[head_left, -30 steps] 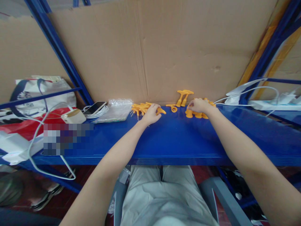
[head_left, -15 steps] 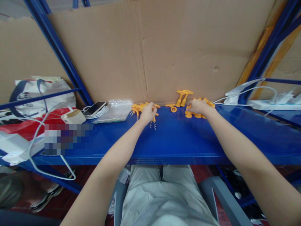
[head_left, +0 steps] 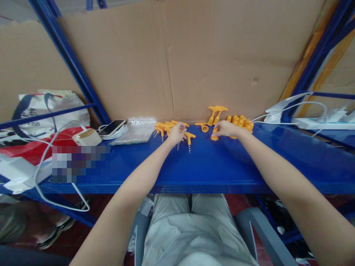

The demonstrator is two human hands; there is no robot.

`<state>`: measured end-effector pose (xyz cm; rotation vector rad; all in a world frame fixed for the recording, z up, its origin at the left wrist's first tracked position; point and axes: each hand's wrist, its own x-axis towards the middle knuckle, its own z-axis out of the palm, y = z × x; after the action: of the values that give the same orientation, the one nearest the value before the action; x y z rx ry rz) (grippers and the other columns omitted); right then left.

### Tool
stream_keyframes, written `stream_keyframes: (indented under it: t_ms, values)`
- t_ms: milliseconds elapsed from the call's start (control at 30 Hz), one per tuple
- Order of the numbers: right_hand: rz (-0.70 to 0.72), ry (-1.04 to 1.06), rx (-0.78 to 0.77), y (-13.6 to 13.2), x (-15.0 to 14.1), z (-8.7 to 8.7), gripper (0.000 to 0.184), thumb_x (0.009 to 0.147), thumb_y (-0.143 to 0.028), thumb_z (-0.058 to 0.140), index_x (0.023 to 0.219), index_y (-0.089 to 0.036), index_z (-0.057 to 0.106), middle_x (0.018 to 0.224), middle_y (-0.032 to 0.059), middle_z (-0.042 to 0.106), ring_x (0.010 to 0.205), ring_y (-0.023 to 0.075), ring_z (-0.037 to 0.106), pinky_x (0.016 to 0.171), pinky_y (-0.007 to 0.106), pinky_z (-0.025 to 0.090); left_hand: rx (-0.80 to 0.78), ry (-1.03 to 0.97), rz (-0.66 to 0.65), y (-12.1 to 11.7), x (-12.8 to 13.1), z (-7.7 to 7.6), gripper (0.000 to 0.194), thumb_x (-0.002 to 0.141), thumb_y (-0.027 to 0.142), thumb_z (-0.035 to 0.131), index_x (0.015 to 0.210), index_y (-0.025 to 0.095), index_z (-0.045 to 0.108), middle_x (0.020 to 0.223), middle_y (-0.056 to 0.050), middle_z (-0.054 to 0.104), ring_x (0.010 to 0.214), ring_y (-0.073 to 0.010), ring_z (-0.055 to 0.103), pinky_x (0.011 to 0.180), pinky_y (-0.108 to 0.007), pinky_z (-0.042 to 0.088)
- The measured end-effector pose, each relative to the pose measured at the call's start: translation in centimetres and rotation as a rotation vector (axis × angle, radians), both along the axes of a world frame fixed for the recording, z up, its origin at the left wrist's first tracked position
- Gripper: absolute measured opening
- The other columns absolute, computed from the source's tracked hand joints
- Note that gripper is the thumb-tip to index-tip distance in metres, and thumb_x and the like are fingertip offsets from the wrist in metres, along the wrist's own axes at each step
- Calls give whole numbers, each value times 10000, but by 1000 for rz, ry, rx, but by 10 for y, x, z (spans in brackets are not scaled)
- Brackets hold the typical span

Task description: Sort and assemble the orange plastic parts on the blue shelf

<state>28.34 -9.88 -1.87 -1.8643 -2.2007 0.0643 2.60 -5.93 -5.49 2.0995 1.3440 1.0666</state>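
My left hand (head_left: 176,133) is closed on a yellow T-handled corkscrew (head_left: 190,136), whose bare metal spiral points down toward me. Under and left of that hand lies a pile of similar corkscrews (head_left: 162,127), partly hidden by the fingers. In my right hand (head_left: 226,128), fingers pinch a yellow flared sleeve (head_left: 214,137), wide end down at the blue shelf. More yellow sleeves (head_left: 242,122) stand bunched just right of that hand. Between the hands, toward the back, two assembled corkscrews (head_left: 216,113) stand upright; another corkscrew (head_left: 204,127) lies on its side, its round opening facing me.
A blue metal shelf (head_left: 194,166) carries everything, with a cardboard sheet (head_left: 194,59) behind. Leftward are clear plastic bags (head_left: 135,131), a phone (head_left: 112,127), a white charger (head_left: 87,137) and cables. At the right sits a power strip (head_left: 318,123). Another person's leg (head_left: 36,221) shows lower left.
My right hand has moved left out of the sleeve group with one sleeve. My left hand has shifted slightly right, drawing a corkscrew out from the pile.
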Motion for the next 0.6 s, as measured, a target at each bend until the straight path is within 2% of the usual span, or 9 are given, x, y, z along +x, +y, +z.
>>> stream_keyframes:
  t_ms: [67, 133, 200, 267, 333, 433, 600]
  values:
    - [18, 7, -43, 0, -1, -2, 107, 807, -266, 757, 770, -179, 705, 794, 43, 744, 738, 200, 686, 704, 278, 497, -3, 42, -27, 1, 0, 0, 147, 936, 64, 526, 1017, 150, 615, 998, -72, 723, 658, -122, 702, 636, -278, 597]
    - [18, 11, -49, 0, -1, -4, 120, 789, -271, 769, 785, -174, 699, 833, 47, 750, 747, 202, 682, 697, 278, 492, 95, 151, -56, 1, -2, 1, 252, 857, -9, 527, 1004, 143, 665, 1049, -85, 736, 836, -169, 729, 799, -342, 617]
    - [5, 2, -26, 1, -2, -6, 142, 784, -284, 774, 815, -170, 694, 882, 61, 755, 769, 213, 682, 695, 282, 490, 237, 302, -127, 1, -5, 2, 376, 768, -63, 532, 1010, 161, 714, 1147, -82, 735, 1082, -212, 690, 1005, -398, 554]
    - [-11, -16, -3, 1, -3, -7, 161, 787, -297, 772, 850, -173, 693, 912, 73, 756, 792, 225, 684, 702, 288, 491, 319, 457, -208, -2, -6, 2, 459, 749, -59, 531, 1058, 205, 746, 1251, -70, 711, 1255, -235, 607, 1120, -436, 463]
    - [-26, -29, 10, 0, -5, -7, 174, 783, -296, 773, 890, -184, 694, 922, 75, 756, 813, 234, 689, 719, 293, 496, 307, 592, -252, -6, -6, 1, 477, 798, -3, 534, 1126, 263, 754, 1322, -58, 684, 1310, -255, 565, 1138, -476, 429]
    - [-28, -57, 15, -1, -6, -6, 188, 776, -267, 766, 937, -198, 697, 926, 67, 755, 833, 236, 694, 740, 294, 498, 228, 722, -226, -12, -4, -1, 448, 869, 67, 523, 1176, 301, 750, 1313, -66, 688, 1286, -282, 577, 1102, -509, 435]
    - [41, -129, 57, 5, -5, -9, 162, 764, -220, 733, 923, -207, 704, 926, 41, 752, 862, 228, 694, 745, 287, 491, 237, 755, -133, -16, -1, 0, 310, 919, 174, 555, 1145, 264, 747, 1190, -117, 700, 1208, -324, 591, 1028, -504, 440]
